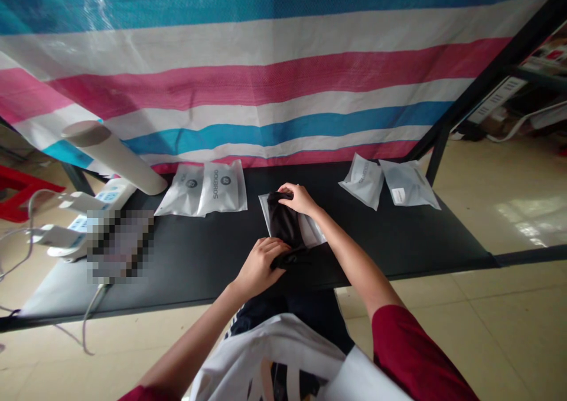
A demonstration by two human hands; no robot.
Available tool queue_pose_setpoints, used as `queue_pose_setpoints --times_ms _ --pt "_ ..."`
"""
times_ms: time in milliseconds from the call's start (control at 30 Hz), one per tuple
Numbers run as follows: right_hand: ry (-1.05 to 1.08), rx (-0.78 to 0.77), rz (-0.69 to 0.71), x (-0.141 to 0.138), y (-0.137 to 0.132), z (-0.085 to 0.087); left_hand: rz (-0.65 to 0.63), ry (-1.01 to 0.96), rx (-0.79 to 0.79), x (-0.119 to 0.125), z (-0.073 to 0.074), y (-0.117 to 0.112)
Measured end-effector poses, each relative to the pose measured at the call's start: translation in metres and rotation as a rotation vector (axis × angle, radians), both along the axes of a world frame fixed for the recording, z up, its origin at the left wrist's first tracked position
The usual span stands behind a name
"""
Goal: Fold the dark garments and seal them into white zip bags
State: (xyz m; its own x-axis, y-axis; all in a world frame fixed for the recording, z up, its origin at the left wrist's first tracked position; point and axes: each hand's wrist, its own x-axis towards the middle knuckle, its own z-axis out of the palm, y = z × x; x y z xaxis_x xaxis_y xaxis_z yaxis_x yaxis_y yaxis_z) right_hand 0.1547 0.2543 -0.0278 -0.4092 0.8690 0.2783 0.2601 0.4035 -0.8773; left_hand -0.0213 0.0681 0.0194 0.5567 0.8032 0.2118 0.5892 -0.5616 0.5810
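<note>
A folded black cloth item lies over a whitish plastic bag at the middle of the table, near its front edge. My left hand has its fingers closed on the near end of the cloth, where a loose black part hangs toward the edge. At the far end, my right hand pinches the cloth between thumb and fingers, its forearm passing over the bag's right side. What kind of garment the cloth is cannot be made out.
Two frosted printed packets lie back left, and two more packets back right. At left stand a white cylinder and a power strip with plugged chargers, beside a blurred-out object on a cable. A striped tarp hangs behind the black table.
</note>
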Motion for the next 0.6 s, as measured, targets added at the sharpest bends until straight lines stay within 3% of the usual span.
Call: queue_pose_setpoints --times_ms 133,300,433,533,600 --pt "-0.01 -0.009 0.005 0.0 -0.002 0.002 0.317 -0.123 -0.127 0.006 -0.005 0.006" --pt "-0.002 -0.019 0.006 0.004 0.001 0.005 0.442 -0.266 -0.397 0.013 -0.006 0.026" --pt "0.047 0.093 -0.134 0.016 -0.012 0.04 0.513 -0.205 -0.453 0.014 -0.002 0.046" --pt "0.045 0.301 -0.324 0.022 -0.051 0.076 0.548 -0.145 -0.501 0.015 0.001 0.058" --pt "-0.05 0.372 -0.274 0.022 -0.087 0.09 0.547 -0.138 -0.538 0.014 0.003 0.062"
